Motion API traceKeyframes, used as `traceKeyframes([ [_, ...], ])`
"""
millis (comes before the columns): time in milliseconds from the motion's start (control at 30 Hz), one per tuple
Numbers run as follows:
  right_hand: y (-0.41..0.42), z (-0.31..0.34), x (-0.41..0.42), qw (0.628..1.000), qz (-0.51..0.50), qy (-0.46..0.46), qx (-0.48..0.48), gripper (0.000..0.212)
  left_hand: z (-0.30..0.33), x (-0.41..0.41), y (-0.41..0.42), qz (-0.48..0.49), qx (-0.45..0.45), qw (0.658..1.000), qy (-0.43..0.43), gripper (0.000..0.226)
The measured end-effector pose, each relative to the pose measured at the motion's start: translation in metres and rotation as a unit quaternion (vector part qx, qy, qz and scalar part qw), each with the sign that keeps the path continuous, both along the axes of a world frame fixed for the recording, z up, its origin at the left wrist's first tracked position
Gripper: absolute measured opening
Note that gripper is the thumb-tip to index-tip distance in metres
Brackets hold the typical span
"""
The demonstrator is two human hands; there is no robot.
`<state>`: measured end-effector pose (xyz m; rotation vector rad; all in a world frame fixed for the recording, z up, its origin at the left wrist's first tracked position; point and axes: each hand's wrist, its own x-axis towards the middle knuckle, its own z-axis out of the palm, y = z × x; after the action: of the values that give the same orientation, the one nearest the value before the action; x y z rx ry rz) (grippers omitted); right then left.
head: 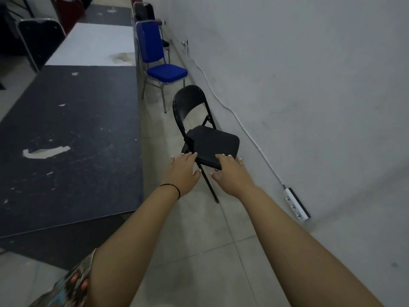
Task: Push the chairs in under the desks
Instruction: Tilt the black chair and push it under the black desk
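Black folding chair (205, 134) stands in the aisle between the dark desk (70, 138) and the wall, its backrest away from the person. Left hand (182, 171) and right hand (230, 173), fingers spread and gripping nothing, reach the seat's near edge; the desk lies leftward.

Non-task items along wall
A white power strip (296, 203) is laid on the tiled floor (199, 251), its white cable (221, 100) run along the grey wall (309, 74).
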<state>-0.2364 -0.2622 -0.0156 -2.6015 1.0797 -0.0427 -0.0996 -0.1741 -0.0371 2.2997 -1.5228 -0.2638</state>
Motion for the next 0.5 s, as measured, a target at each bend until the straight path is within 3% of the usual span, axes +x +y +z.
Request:
traceKeyframes([
  [500,-0.156,-0.025,0.055,0.999,0.02,-0.023,0.03,0.06,-0.039,0.051,-0.149,0.053,-0.022,0.998,0.031,0.05],
])
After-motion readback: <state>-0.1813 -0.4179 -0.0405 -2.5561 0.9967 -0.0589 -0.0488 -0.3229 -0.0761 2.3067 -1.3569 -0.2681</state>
